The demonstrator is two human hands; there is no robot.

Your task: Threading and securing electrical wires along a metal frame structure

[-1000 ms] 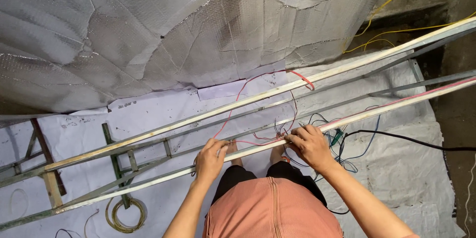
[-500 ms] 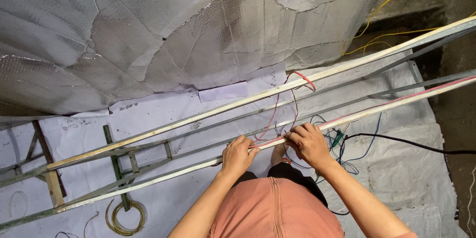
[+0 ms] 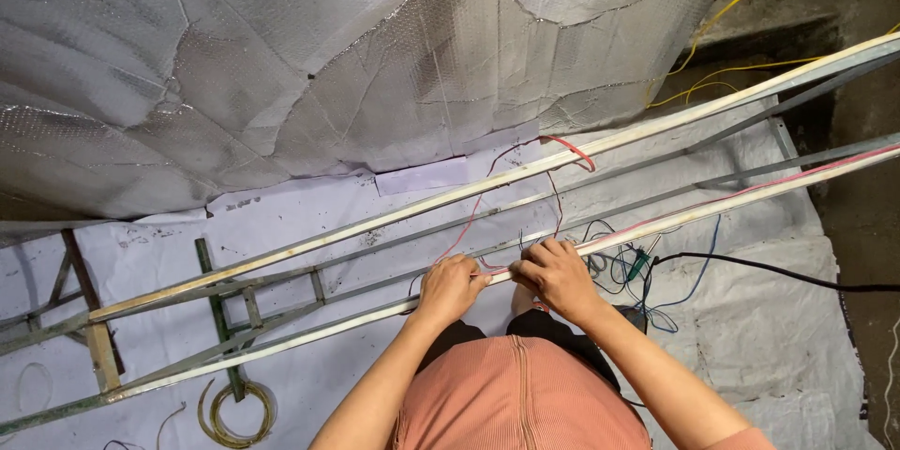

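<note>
A long metal frame made of thin rails (image 3: 309, 323) runs diagonally from lower left to upper right. My left hand (image 3: 450, 286) grips the near rail, fingers curled over it. Right beside it, my right hand (image 3: 553, 272) closes on the same rail, where a thin red wire (image 3: 464, 234) lies along the metal. The two hands sit almost touching. The red wire loops up to the far rail (image 3: 562, 157) and ends in a red bend (image 3: 574, 145).
A large silver bubble-foil sheet (image 3: 328, 56) hangs over the back. White sheeting (image 3: 169, 248) covers the floor. Tangled blue and black cables (image 3: 647, 281) lie right of my hands. A wire coil (image 3: 234, 410) rests at lower left. Yellow cord (image 3: 712, 75) trails at upper right.
My left hand has slid to the right along the near rail, closing the gap to my right hand. The right hand has stayed in place.
</note>
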